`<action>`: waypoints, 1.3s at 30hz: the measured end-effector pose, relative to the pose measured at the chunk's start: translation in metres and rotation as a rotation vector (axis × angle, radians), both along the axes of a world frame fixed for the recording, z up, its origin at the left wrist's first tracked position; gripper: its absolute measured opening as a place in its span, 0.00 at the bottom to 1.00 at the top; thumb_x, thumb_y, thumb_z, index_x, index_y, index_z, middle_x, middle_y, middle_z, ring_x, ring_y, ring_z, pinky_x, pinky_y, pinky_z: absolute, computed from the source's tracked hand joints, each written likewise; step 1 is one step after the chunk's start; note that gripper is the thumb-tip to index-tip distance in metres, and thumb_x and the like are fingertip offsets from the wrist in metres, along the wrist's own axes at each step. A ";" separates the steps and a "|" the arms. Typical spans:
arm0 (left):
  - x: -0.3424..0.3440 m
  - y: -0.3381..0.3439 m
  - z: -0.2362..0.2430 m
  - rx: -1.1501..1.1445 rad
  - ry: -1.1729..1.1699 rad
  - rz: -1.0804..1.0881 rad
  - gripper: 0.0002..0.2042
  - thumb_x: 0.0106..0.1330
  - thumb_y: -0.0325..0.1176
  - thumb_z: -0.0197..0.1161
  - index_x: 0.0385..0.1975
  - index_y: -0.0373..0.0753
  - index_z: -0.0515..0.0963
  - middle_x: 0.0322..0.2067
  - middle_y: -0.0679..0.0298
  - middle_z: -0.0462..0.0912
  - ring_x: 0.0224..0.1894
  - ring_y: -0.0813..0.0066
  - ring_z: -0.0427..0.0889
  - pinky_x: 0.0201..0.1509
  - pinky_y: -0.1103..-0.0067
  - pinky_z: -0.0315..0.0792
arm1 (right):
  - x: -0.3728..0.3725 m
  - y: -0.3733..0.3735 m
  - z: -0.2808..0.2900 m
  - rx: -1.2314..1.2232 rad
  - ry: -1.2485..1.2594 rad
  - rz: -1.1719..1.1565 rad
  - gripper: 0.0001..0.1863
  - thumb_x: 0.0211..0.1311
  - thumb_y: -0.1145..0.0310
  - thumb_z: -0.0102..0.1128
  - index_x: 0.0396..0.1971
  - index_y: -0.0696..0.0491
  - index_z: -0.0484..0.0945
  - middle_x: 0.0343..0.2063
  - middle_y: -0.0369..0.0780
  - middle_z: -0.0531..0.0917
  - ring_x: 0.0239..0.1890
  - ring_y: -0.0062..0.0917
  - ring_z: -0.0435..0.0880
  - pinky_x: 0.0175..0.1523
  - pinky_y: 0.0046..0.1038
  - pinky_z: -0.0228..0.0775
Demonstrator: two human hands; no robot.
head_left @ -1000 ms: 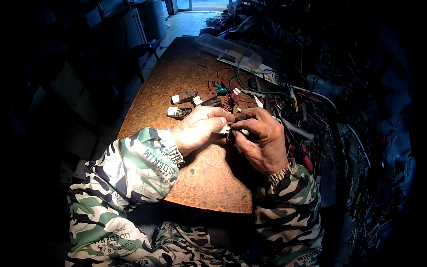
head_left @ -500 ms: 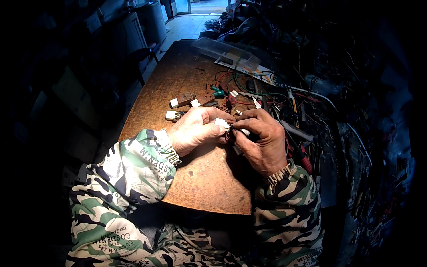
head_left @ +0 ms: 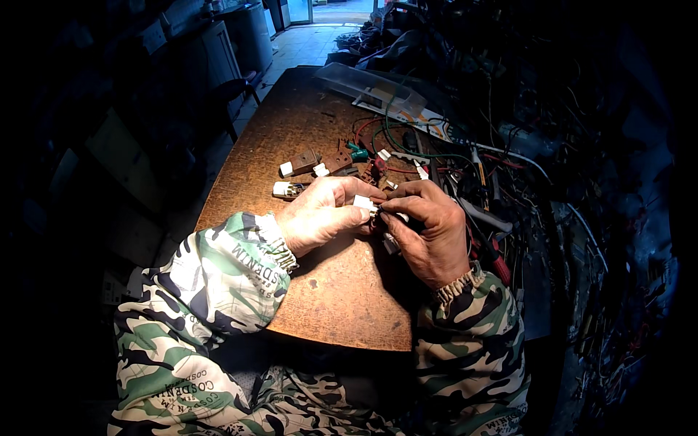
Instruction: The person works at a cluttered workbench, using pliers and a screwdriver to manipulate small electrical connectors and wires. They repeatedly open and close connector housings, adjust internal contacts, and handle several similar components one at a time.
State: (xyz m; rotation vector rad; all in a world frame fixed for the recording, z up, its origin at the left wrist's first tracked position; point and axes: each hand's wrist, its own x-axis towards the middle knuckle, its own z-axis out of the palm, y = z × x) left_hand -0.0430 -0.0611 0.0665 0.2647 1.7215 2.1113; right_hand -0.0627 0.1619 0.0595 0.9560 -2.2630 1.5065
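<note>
Over the middle of the wooden table (head_left: 342, 298) my left hand (head_left: 320, 212) pinches a small white connector-like piece (head_left: 363, 202) with metal contacts, between thumb and fingers. My right hand (head_left: 435, 231) is closed right beside it, thumb and fingertips pressed together at the contacts. What those fingertips grip is mostly hidden; a dark bit and a pale bit show near them. Just beyond my left hand lie a brown block with a white end (head_left: 302, 161), a second brown block (head_left: 337, 159) and a white-ended piece with metal contacts (head_left: 285, 190).
A small green part (head_left: 358, 152) and red and green wires lie beyond my hands. A clear plastic tray (head_left: 371, 86) stands at the table's far end. To the right are a red-handled tool (head_left: 499, 266), a grey metal tool (head_left: 486, 216) and a dark heap of cables.
Both hands stay almost in place. The fingers of my right hand have shifted slightly at the white piece; the view has moved a little.
</note>
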 end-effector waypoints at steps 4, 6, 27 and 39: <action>0.001 0.005 0.004 -0.044 0.011 0.005 0.23 0.72 0.29 0.63 0.62 0.22 0.70 0.49 0.54 0.85 0.48 0.72 0.85 0.56 0.75 0.81 | 0.000 0.004 -0.001 -0.001 0.023 0.008 0.08 0.55 0.79 0.73 0.37 0.57 0.88 0.41 0.45 0.86 0.43 0.35 0.89 0.45 0.31 0.83; -0.001 0.007 0.003 -0.027 0.008 -0.009 0.22 0.73 0.28 0.64 0.63 0.24 0.71 0.50 0.55 0.85 0.50 0.72 0.86 0.58 0.76 0.80 | 0.000 0.006 -0.001 -0.001 0.013 0.003 0.08 0.55 0.79 0.73 0.37 0.57 0.88 0.41 0.45 0.86 0.43 0.35 0.89 0.45 0.31 0.83; 0.001 0.008 0.008 -0.049 -0.002 0.026 0.22 0.72 0.29 0.61 0.61 0.21 0.70 0.45 0.55 0.85 0.45 0.71 0.85 0.53 0.74 0.81 | -0.001 0.003 0.001 -0.086 -0.129 0.012 0.07 0.56 0.80 0.71 0.35 0.59 0.86 0.35 0.43 0.86 0.38 0.31 0.89 0.43 0.28 0.80; 0.000 0.005 0.003 -0.010 -0.057 0.023 0.23 0.74 0.32 0.62 0.63 0.22 0.70 0.47 0.55 0.84 0.48 0.69 0.86 0.58 0.73 0.81 | 0.000 0.002 0.003 0.081 0.090 -0.058 0.10 0.55 0.79 0.72 0.39 0.56 0.88 0.38 0.45 0.86 0.38 0.36 0.90 0.41 0.31 0.83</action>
